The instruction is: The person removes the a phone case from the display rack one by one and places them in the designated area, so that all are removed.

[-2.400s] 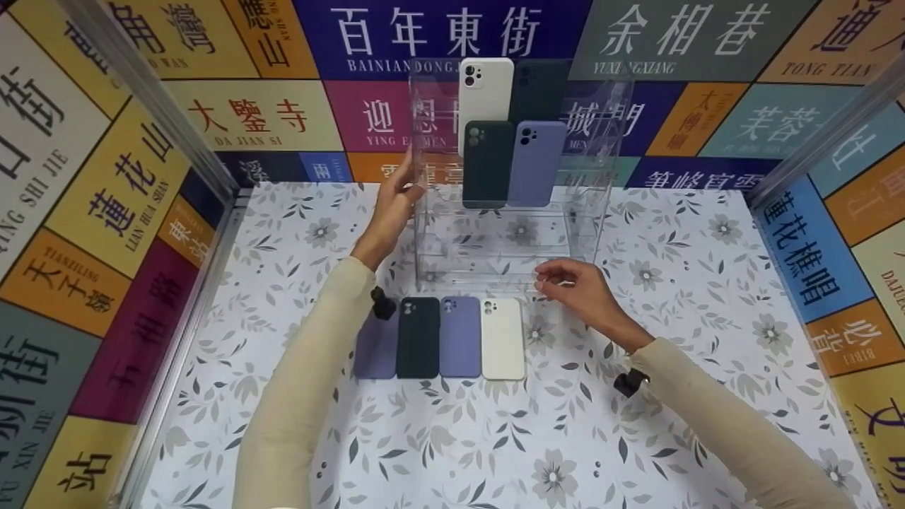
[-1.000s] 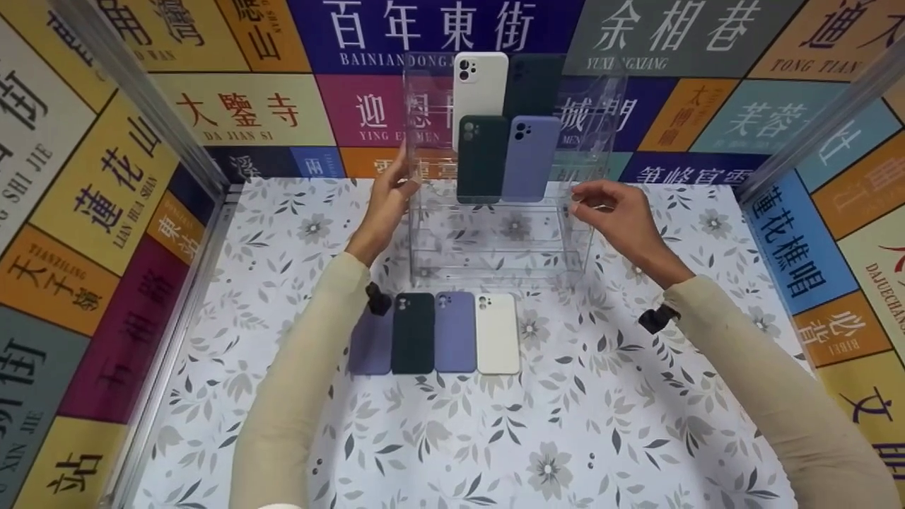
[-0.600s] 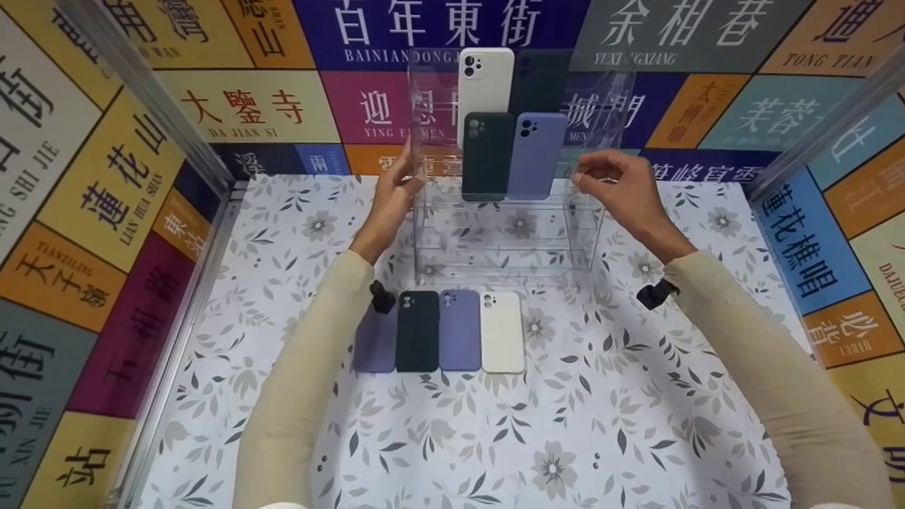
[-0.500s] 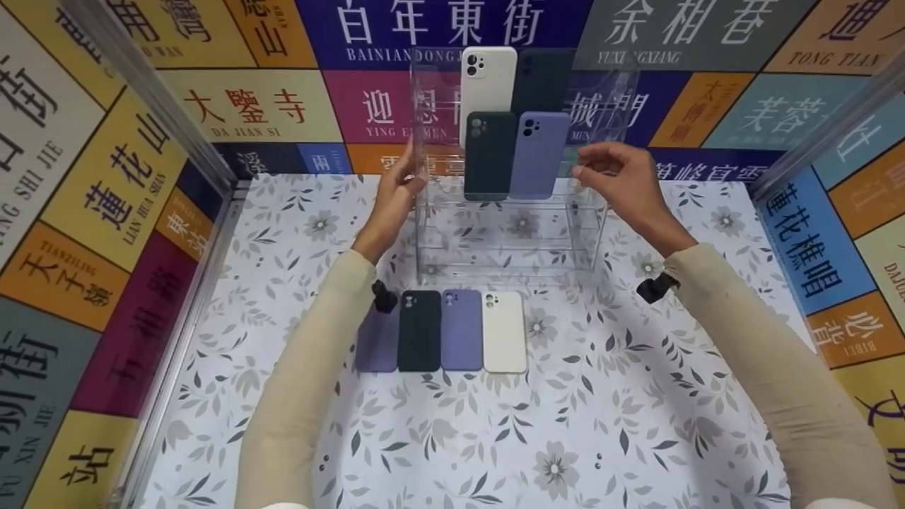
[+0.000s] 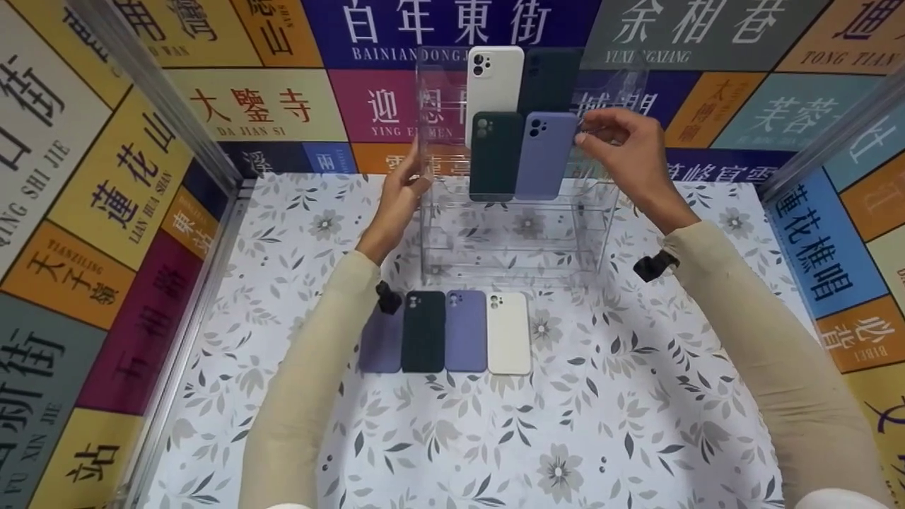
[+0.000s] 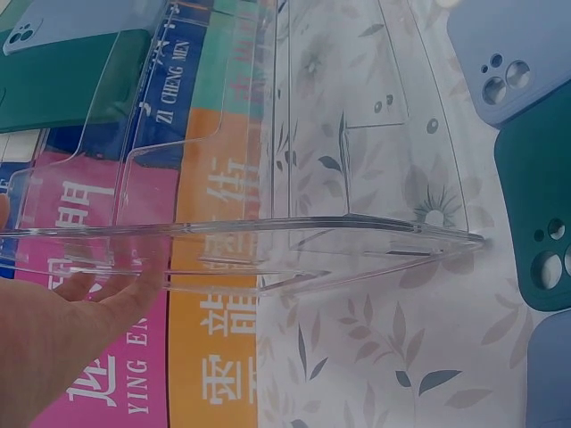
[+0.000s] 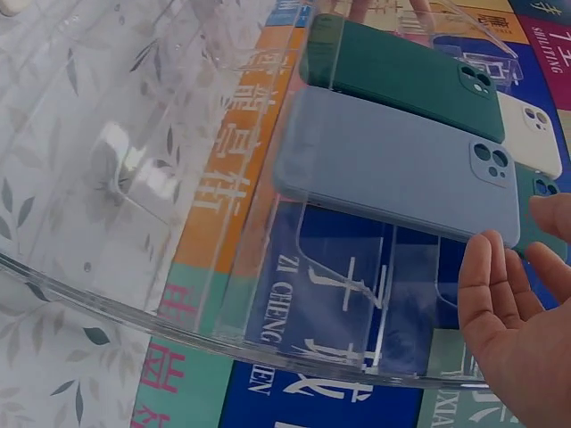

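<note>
A clear stepped display stand (image 5: pixel 590 212) holds phone cases on its upper tiers. A white phone case (image 5: pixel 496 81) and a dark green one (image 5: pixel 555 78) lean behind; in front are another dark green phone case (image 5: pixel 493 159) and a purple phone case (image 5: pixel 544 159). My left hand (image 5: pixel 399 201) grips the stand's left side wall, its fingers (image 6: pixel 134 290) wrapping the clear edge in the left wrist view. My right hand (image 5: pixel 633 152) is at the purple case's right edge. In the right wrist view its fingertips (image 7: pixel 491 254) lie right by the camera-end corner, thumb apart.
In front of the stand a row of phone cases lies flat on the floral table (image 5: pixel 438 438): purple (image 5: pixel 382 346), dark green (image 5: pixel 423 339), purple (image 5: pixel 466 336) and white (image 5: pixel 509 336). The left wrist camera (image 5: pixel 387 298) overlaps the first. Sign-covered walls (image 5: pixel 261 106) enclose the back and sides.
My right hand has risen from the stand's lower front along its right side to the upper edge of the front purple case. The left hand keeps its place on the stand.
</note>
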Motion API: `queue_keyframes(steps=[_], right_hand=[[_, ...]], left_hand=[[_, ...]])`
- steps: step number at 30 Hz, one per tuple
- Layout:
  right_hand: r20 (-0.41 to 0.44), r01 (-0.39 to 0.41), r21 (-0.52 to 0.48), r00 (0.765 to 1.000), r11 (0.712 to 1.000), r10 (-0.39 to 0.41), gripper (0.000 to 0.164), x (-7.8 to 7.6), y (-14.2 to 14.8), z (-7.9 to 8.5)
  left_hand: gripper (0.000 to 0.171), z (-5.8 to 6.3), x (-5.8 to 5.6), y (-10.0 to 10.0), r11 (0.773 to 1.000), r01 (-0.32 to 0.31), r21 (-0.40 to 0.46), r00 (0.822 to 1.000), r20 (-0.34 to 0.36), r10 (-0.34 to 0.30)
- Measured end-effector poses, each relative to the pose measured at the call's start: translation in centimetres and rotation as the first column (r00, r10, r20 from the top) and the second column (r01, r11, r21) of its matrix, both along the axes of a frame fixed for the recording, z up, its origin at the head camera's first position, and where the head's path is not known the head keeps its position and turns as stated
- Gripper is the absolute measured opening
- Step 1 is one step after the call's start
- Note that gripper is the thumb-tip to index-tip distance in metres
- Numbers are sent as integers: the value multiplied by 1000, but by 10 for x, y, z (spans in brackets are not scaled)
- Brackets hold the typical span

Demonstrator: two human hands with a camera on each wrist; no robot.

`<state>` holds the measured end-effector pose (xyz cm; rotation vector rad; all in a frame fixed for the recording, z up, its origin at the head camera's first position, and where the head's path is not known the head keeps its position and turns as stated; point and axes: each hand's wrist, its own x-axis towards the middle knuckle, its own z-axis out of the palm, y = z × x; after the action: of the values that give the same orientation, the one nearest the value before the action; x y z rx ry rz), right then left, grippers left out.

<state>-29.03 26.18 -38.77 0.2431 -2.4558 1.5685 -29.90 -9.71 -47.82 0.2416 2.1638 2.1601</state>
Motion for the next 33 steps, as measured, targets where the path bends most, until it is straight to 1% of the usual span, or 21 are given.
queue_keyframes(steps=[4,11,16,20,26,33], right_hand=[[19,5,-6,1000,1000,-5,37,-4,-2,4],[40,5,30,999,1000,-6,43,-7,-2,5],[22,-10,62,1000,998,9,41,-4,-5,3],[-9,-9,81,1000,997,10,36,-2,-8,-1],[-97,25,42,995,999,-21,28,-1,-11,-10],[-118,39,-38,992,999,-43,25,1,-15,-16]], left_hand=[[74,1,-1,0,1000,-3,2,1000,-8,3],[73,1,-1,1,1000,-4,-15,1000,3,4],[73,1,0,2,1000,1,-17,1000,-3,-1],[73,0,0,2,1000,1,-14,1000,-2,-1],[73,-1,0,2,1000,-4,-15,1000,-11,3],[72,-2,-1,1,1000,-11,1,1000,-4,11]])
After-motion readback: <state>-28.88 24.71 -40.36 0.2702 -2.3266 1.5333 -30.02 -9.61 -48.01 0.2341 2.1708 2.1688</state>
